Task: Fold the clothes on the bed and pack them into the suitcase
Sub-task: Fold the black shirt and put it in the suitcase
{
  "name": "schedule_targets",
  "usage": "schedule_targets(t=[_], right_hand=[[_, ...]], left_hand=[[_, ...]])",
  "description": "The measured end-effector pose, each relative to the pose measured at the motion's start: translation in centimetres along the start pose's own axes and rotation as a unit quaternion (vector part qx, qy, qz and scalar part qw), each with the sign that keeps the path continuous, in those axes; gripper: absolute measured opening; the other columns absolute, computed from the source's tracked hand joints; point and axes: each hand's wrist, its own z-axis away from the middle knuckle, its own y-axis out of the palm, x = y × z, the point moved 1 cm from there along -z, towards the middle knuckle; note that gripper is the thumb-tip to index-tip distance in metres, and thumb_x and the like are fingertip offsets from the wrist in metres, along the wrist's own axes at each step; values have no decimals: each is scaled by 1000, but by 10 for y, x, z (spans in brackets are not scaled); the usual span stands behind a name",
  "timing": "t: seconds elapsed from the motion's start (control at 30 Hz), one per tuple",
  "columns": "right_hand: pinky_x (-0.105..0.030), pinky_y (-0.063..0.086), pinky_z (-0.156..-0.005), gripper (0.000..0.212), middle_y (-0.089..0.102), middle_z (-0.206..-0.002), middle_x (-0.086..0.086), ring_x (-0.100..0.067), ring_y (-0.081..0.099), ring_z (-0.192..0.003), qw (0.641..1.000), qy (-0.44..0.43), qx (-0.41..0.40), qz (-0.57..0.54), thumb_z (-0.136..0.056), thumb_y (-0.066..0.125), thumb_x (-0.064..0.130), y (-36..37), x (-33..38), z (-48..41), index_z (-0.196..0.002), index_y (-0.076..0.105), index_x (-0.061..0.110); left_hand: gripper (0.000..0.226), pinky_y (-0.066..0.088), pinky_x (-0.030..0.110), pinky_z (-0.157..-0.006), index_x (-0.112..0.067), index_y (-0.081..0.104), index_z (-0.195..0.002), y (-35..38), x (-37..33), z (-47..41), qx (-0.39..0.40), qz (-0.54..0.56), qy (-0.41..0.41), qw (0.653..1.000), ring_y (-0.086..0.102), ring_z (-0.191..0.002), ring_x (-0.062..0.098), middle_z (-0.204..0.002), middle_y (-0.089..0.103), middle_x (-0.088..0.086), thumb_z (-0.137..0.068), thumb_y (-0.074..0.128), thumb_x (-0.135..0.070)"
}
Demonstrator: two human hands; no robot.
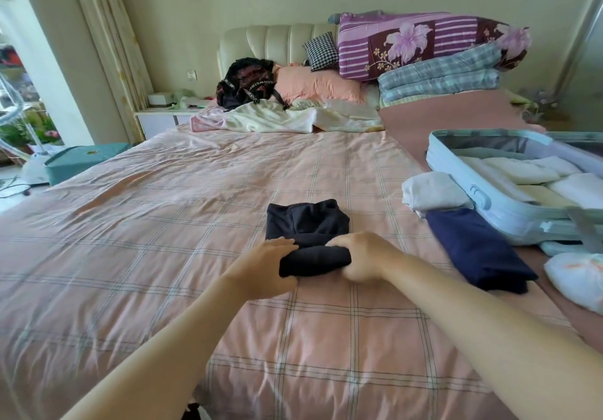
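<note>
Mid-frame, my left hand [261, 264] and right hand [357, 261] curl their fingers round the near fold of the garment [306, 224], pressing it tight on the bed [163, 224]; the suitcase [509, 220] lies open at right.

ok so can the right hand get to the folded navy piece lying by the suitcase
Probably yes. The navy piece lies just right of the right hand, with only bare bedcover between them. That hand's grip is on the black garment, so it must let go first.
</note>
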Motion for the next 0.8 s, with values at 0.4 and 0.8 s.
schedule_targets(t=[0.4, 0.8], right_hand=[[-34, 50, -83, 41, 62, -114, 6, -18, 61, -101, 957, 188, -183, -127, -93, 60, 43, -40, -22, -96, -128, 52, 24], [-40, 5, -125, 98, 4, -168, -2, -20, 1, -155, 996, -11, 60, 68, -80, 67, 46, 17, -43, -138, -160, 11, 33]], left_hand=[[48, 48, 38, -94, -25, 49, -137, -44, 34, -96, -226, 36, -225, 947, 53, -119, 22, -135, 53, -3, -92, 64, -31], [104, 14, 29, -121, -20, 19, -158, 12, 89, -114, 17, -51, -47, 997, 11, -152, 17, -164, 15, -2, -78, 68, -63]])
